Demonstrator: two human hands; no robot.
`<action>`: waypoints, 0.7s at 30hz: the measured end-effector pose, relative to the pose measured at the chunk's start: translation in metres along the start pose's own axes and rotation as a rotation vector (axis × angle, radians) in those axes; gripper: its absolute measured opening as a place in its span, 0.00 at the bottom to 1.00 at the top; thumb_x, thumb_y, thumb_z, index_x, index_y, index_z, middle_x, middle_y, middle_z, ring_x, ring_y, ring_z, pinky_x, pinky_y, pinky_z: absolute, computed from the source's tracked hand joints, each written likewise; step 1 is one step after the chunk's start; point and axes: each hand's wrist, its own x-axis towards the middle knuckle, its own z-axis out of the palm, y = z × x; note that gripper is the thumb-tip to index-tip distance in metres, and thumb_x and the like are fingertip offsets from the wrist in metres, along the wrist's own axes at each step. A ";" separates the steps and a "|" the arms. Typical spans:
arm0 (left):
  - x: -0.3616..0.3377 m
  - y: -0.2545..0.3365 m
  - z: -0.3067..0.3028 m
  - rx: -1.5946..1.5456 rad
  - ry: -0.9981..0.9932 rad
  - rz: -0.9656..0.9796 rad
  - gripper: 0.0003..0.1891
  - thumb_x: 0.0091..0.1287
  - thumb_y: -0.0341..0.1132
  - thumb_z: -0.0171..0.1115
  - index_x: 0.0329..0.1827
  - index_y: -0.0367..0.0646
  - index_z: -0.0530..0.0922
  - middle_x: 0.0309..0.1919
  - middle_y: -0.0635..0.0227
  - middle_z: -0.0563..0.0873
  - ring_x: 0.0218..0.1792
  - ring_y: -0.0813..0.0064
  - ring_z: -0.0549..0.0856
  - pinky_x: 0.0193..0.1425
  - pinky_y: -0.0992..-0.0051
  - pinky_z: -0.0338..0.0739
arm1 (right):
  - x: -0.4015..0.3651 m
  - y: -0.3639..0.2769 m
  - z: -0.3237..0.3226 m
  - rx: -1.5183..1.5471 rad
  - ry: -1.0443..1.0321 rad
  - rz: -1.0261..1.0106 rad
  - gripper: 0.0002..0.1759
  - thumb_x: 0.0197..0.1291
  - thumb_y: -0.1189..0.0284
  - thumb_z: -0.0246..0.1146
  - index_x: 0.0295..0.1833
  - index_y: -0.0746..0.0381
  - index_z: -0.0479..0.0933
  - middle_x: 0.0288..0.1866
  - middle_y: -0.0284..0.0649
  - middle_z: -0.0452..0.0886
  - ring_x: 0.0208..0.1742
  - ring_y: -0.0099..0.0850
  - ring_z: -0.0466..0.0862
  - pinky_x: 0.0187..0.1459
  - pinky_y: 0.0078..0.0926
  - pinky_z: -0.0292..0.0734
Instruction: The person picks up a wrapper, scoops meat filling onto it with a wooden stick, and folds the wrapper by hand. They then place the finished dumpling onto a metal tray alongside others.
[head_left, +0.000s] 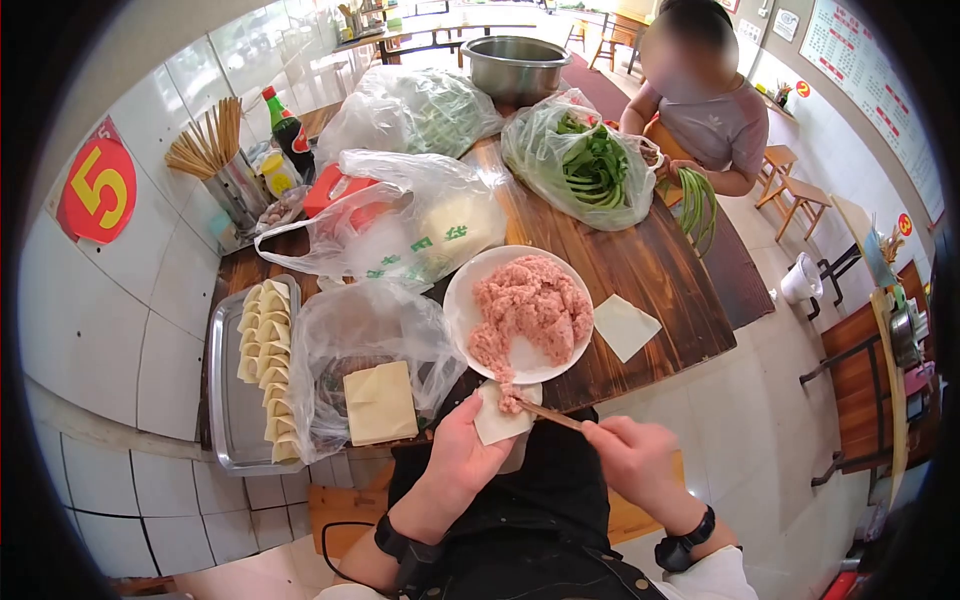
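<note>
My left hand (466, 447) holds a square wrapper (497, 424) at the near rim of a white plate (455, 318) of pink minced meat (535, 305). My right hand (635, 455) is closed on a flat wooden stick (552, 415), whose tip presses a bit of meat on the wrapper. A strand of meat hangs over the plate's rim down to that tip. To the left, a stack of wrappers (380, 403) lies on a clear plastic bag (375, 320). One loose wrapper (626, 327) lies right of the plate.
A metal tray (232, 425) holds folded dumplings (265, 350). Behind are plastic bags (400, 110), a bag of greens (590, 175), a steel pot (515, 68), a bottle (289, 135) and chopsticks (212, 145). Another person (708, 125) holds green stalks at the table's far right.
</note>
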 end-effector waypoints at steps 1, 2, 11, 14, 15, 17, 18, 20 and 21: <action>-0.002 0.001 0.003 -0.003 0.023 0.010 0.23 0.82 0.37 0.37 0.75 0.33 0.60 0.73 0.50 0.69 0.74 0.53 0.68 0.81 0.53 0.61 | 0.004 0.005 -0.009 0.026 -0.001 0.002 0.13 0.51 0.80 0.66 0.41 0.52 0.86 0.31 0.29 0.82 0.23 0.32 0.81 0.23 0.26 0.72; -0.004 0.001 0.005 -0.006 0.047 0.020 0.24 0.82 0.38 0.37 0.75 0.32 0.59 0.74 0.50 0.67 0.76 0.53 0.66 0.82 0.53 0.57 | 0.008 0.009 -0.016 0.052 -0.003 0.003 0.13 0.50 0.80 0.67 0.41 0.53 0.86 0.31 0.30 0.82 0.23 0.32 0.81 0.23 0.26 0.72; -0.011 0.009 0.003 0.072 0.009 0.014 0.23 0.82 0.35 0.38 0.74 0.31 0.60 0.71 0.49 0.70 0.72 0.54 0.71 0.80 0.54 0.63 | 0.041 0.011 0.007 0.198 0.001 -0.014 0.08 0.53 0.80 0.70 0.38 0.57 0.86 0.30 0.36 0.83 0.26 0.35 0.84 0.26 0.27 0.76; -0.011 0.012 0.001 0.045 -0.039 -0.028 0.23 0.82 0.36 0.38 0.74 0.30 0.60 0.71 0.49 0.70 0.72 0.53 0.71 0.80 0.54 0.63 | 0.034 0.016 0.008 0.160 -0.049 -0.087 0.11 0.52 0.79 0.69 0.40 0.53 0.86 0.32 0.31 0.83 0.26 0.34 0.83 0.26 0.28 0.75; -0.013 0.011 0.004 0.063 -0.015 -0.008 0.24 0.82 0.37 0.38 0.74 0.29 0.60 0.71 0.49 0.70 0.73 0.53 0.70 0.80 0.54 0.63 | 0.032 0.017 0.007 0.180 -0.033 -0.055 0.10 0.52 0.79 0.69 0.40 0.53 0.86 0.32 0.31 0.83 0.26 0.33 0.84 0.26 0.28 0.75; -0.014 0.010 0.004 0.090 -0.009 0.005 0.24 0.82 0.37 0.38 0.74 0.30 0.60 0.71 0.50 0.70 0.73 0.54 0.71 0.80 0.54 0.63 | 0.031 0.018 0.006 0.194 -0.022 -0.014 0.10 0.53 0.79 0.69 0.39 0.54 0.86 0.31 0.31 0.83 0.26 0.33 0.84 0.27 0.28 0.76; -0.015 0.009 0.004 0.119 -0.002 0.019 0.23 0.82 0.37 0.38 0.74 0.31 0.60 0.71 0.50 0.71 0.72 0.55 0.71 0.80 0.55 0.64 | 0.032 0.017 0.005 0.292 0.017 0.060 0.09 0.54 0.79 0.69 0.39 0.55 0.86 0.31 0.32 0.83 0.26 0.34 0.84 0.27 0.27 0.76; -0.021 0.010 0.002 0.143 0.002 0.014 0.23 0.82 0.37 0.39 0.74 0.32 0.61 0.71 0.51 0.71 0.72 0.56 0.72 0.79 0.55 0.64 | 0.034 0.017 0.003 0.390 0.057 0.137 0.08 0.55 0.79 0.69 0.39 0.56 0.85 0.31 0.33 0.83 0.26 0.34 0.84 0.27 0.27 0.77; -0.024 0.011 0.002 0.171 0.004 0.017 0.23 0.82 0.37 0.40 0.74 0.33 0.61 0.71 0.52 0.71 0.72 0.57 0.72 0.79 0.56 0.65 | 0.035 0.017 0.002 0.432 0.020 0.152 0.07 0.56 0.79 0.69 0.39 0.57 0.85 0.31 0.33 0.84 0.27 0.34 0.84 0.28 0.26 0.77</action>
